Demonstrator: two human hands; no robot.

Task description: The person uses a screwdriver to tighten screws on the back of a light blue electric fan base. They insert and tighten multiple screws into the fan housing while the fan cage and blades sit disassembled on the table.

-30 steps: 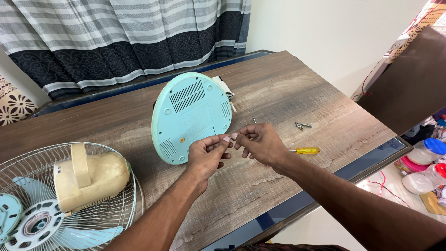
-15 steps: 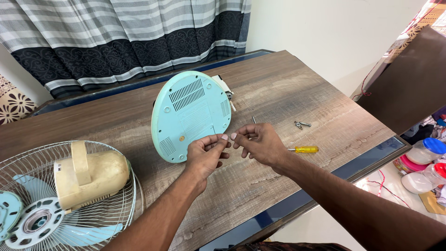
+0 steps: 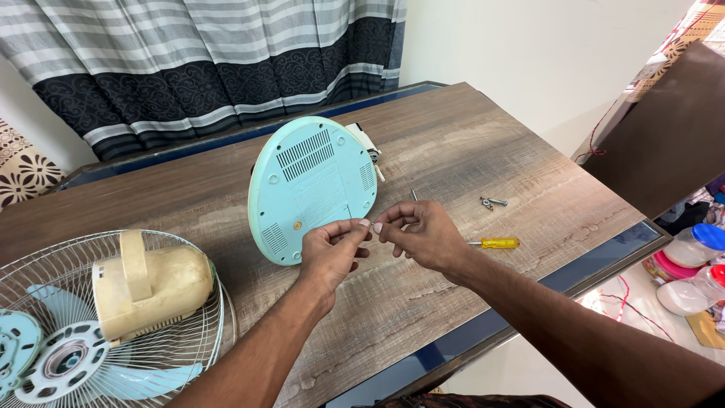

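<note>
Little has shifted since the earlier frames: both hands stay together at the same spot over the wooden table [image 3: 468, 151], fingertips meeting. Whatever they pinch is too small and too hidden by the fingers to make out. Left hand [image 3: 332, 253] is curled with thumb and forefinger closed; right hand [image 3: 423, 236] is curled the same way, their tips touching. Just behind them a round, pale green fan base [image 3: 310, 185] stands tilted on its edge, underside facing the camera, covering a white part behind. Near the right wrist lies a yellow-handled screwdriver [image 3: 495, 242], with loose screws [image 3: 492, 202] beyond. At left, cut off by the frame, lies a wire fan guard [image 3: 189, 355] holding a cream motor housing [image 3: 151, 283].
</note>
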